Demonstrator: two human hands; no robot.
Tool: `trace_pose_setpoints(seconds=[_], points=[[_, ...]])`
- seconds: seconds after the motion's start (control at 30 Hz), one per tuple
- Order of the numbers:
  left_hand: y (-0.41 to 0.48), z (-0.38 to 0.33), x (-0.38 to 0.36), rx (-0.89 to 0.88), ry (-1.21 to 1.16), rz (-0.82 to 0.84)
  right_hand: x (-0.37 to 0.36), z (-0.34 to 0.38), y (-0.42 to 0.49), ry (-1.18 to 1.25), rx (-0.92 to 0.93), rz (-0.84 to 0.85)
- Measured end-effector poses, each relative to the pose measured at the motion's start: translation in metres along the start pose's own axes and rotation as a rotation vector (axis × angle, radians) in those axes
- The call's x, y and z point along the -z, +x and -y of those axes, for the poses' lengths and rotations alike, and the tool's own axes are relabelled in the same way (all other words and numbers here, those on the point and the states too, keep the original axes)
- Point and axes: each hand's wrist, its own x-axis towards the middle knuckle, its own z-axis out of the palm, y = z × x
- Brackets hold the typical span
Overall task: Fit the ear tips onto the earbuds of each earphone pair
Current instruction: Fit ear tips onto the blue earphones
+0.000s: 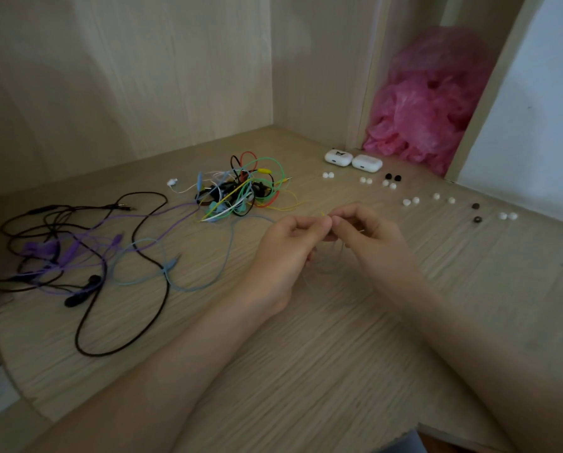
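Note:
My left hand point(286, 246) and my right hand point(368, 237) meet fingertip to fingertip above the middle of the wooden desk point(306, 338). Between the fingertips they pinch a small yellow earbud point(326, 219), mostly hidden by my fingers. Its thin yellow cable point(283, 209) runs back to a tangled pile of coloured earphones point(241, 191). Black, purple and light-blue earphones point(87, 253) lie spread out at the left. Loose white ear tips point(411, 201) and a few black ear tips point(393, 177) lie in pairs at the right.
Two white earbud cases point(352, 160) stand at the back near the desk's corner. A crumpled pink plastic bag point(427, 103) fills a niche behind them. Wooden walls close the desk at the back and right.

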Motion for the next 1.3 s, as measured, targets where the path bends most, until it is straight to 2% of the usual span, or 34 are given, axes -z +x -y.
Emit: trace_pose_setpoints(seconds=[0.6, 0.77, 0.83, 0.9, 1.03, 1.1, 1.17, 1.23, 1.3], points=[[-0.002, 0.000, 0.001, -0.085, -0.030, 0.037, -0.003, -0.007, 0.001, 0.014, 0.036, 0.005], [0.001, -0.006, 0.001, -0.069, -0.058, 0.021, 0.002, -0.010, 0.003, 0.038, 0.062, -0.094], [0.001, -0.010, 0.002, -0.036, -0.101, 0.026, 0.001, -0.009, 0.004, -0.009, 0.032, -0.038], [-0.001, -0.015, 0.002, 0.009, -0.146, 0.045, -0.001, -0.014, 0.004, -0.115, -0.013, 0.089], [-0.003, -0.024, 0.003, 0.015, -0.153, 0.082, -0.003, -0.018, 0.007, -0.461, -0.014, 0.412], [-0.003, -0.031, 0.006, 0.000, -0.127, 0.058, -0.001, -0.022, 0.009, -0.709, 0.019, 0.513], [-0.002, -0.039, 0.014, -0.006, -0.080, 0.024, 0.000, -0.023, 0.012, -0.903, 0.071, 0.510], [-0.002, -0.048, 0.025, -0.001, -0.014, 0.014, -0.001, -0.020, 0.015, -0.840, 0.121, 0.475], [-0.003, -0.056, 0.038, 0.012, 0.045, 0.024, -0.001, -0.014, 0.016, -0.733, 0.087, 0.440]])
